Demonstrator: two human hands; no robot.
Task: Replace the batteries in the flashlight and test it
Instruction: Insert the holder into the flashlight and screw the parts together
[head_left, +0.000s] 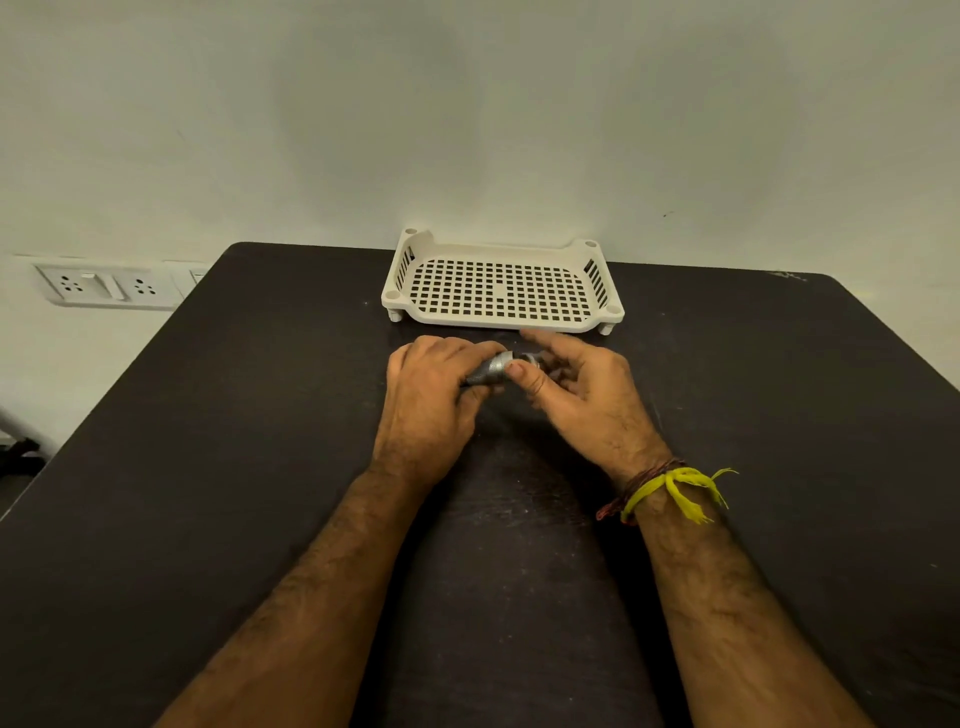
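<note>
A small grey metal flashlight (491, 370) with a knurled body is held just above the dark table (208, 467), in front of the white tray. My left hand (431, 400) is wrapped around its body. My right hand (582, 400) grips its right end, with the thumb pressed on top and the fingers curled around a small dark part (540, 362) there. Most of the flashlight is hidden by my fingers. No batteries are visible.
A white perforated plastic tray (602, 283) stands at the table's far edge against the wall. A wall socket plate (109, 286) is at the left, beyond the table edge. A yellow and red thread is tied around my right wrist.
</note>
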